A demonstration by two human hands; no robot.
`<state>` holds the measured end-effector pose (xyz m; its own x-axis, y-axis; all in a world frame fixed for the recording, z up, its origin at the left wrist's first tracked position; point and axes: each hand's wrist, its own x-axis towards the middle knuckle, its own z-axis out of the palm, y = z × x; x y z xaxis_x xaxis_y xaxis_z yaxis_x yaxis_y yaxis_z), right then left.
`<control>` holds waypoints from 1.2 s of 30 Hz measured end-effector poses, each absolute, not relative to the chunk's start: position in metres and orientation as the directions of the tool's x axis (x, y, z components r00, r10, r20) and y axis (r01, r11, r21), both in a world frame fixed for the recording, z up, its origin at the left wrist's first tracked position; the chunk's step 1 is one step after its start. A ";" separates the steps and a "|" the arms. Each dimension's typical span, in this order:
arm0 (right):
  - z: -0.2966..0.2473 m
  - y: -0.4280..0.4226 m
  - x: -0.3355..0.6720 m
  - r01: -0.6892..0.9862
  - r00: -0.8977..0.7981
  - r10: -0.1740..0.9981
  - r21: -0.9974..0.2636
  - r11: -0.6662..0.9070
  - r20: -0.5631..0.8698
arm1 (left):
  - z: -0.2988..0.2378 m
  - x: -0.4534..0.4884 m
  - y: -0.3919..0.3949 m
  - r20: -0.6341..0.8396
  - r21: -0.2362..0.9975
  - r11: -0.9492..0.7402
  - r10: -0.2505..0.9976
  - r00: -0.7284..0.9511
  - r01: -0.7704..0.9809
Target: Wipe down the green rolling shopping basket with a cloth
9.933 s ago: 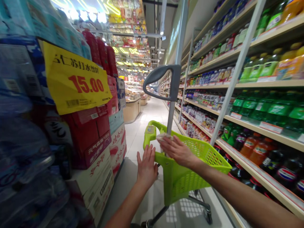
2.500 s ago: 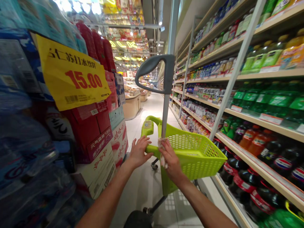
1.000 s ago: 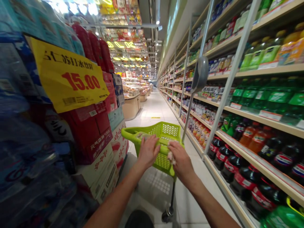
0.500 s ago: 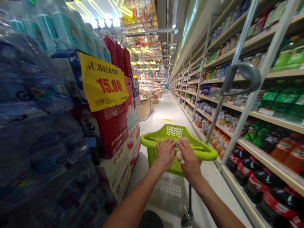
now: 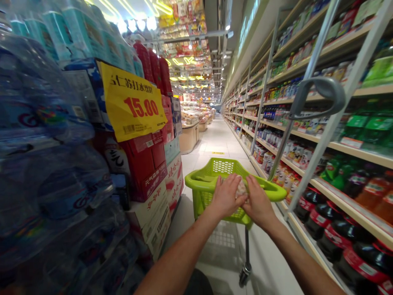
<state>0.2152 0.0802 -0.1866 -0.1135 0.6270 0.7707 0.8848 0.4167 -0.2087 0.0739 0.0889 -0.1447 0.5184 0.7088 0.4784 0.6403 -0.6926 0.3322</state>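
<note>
My left hand (image 5: pixel 226 197) and my right hand (image 5: pixel 257 201) meet above the near rim of a green shopping basket cart (image 5: pixel 196 186). Pressed between them is a small crumpled, pale pinkish-white wad (image 5: pixel 241 188), perhaps tissue or thin plastic; I cannot tell which. Left fingers lie over its left side, thumb reaching toward the right hand. The right fingers curl along its other side. A grey loop handle (image 5: pixel 319 98) on a metal pole rises from the cart's right side, with neither hand on it. My hands hide much of the basket's inside.
Stacked water bottle packs (image 5: pixel 70 180) and drink cartons (image 5: pixel 153 205) stand close on the left, with a yellow price sign (image 5: pixel 135 102). Drink shelves (image 5: pixel 307 135) line the right. A tiled aisle (image 5: pixel 219 139) runs ahead past display counters (image 5: pixel 188 137). A cart wheel (image 5: pixel 245 273) shows below.
My left hand has moved right, against the wad and the right hand. The right hand has shifted slightly right. The cart sits a little farther right in view.
</note>
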 end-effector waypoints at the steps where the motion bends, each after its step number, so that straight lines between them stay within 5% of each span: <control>1: -0.186 0.081 0.221 0.892 -0.142 0.645 -0.185 0.412 0.751 | -0.145 0.075 0.089 0.475 0.330 -0.685 0.715 0.513 0.650; 13: -0.186 0.064 0.231 0.963 -0.149 0.660 -0.044 0.267 0.736 | -0.142 0.024 0.120 0.536 0.508 -0.446 0.833 0.135 0.737; 19: -0.190 0.062 0.226 0.975 -0.147 0.637 0.001 0.224 0.756 | -0.159 0.051 0.104 0.701 0.342 -0.629 0.665 0.256 0.698; 23: -0.193 0.062 0.232 0.977 -0.164 0.619 0.038 0.211 0.768 | -0.168 0.012 0.118 0.708 0.270 -0.579 0.661 0.249 0.769; 30: -0.189 0.056 0.207 0.980 -0.134 0.627 0.009 0.198 0.768 | -0.178 -0.020 0.140 0.749 0.472 -0.424 0.655 -0.099 0.773; 36: -0.172 0.055 0.228 0.954 -0.212 0.761 -0.040 0.297 0.613 | -0.178 -0.007 0.133 0.759 0.374 -0.595 0.637 0.135 0.711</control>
